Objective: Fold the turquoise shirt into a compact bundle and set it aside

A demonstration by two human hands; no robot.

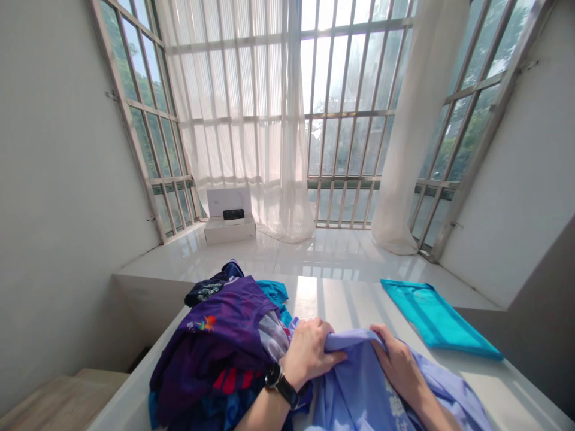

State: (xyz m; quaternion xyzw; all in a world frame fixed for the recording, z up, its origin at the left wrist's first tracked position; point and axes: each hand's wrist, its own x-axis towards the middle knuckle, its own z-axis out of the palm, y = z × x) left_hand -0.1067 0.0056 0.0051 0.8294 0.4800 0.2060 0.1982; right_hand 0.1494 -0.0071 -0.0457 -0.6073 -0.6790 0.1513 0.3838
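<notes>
Because the left hand (pixel 309 353) and right hand (pixel 398 368) both clench the lavender T-shirt (pixel 363 389) on the white tabletop (pixel 341 299), just beside the heaped purple garments (pixel 211 341), a hard tug risks dragging that loose heap off the edge.

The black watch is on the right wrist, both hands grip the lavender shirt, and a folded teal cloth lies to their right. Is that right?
No: the head view shows the black watch on the wrist of the left hand, not the right hand. The lavender shirt and folded teal cloth stand as you said.
</notes>
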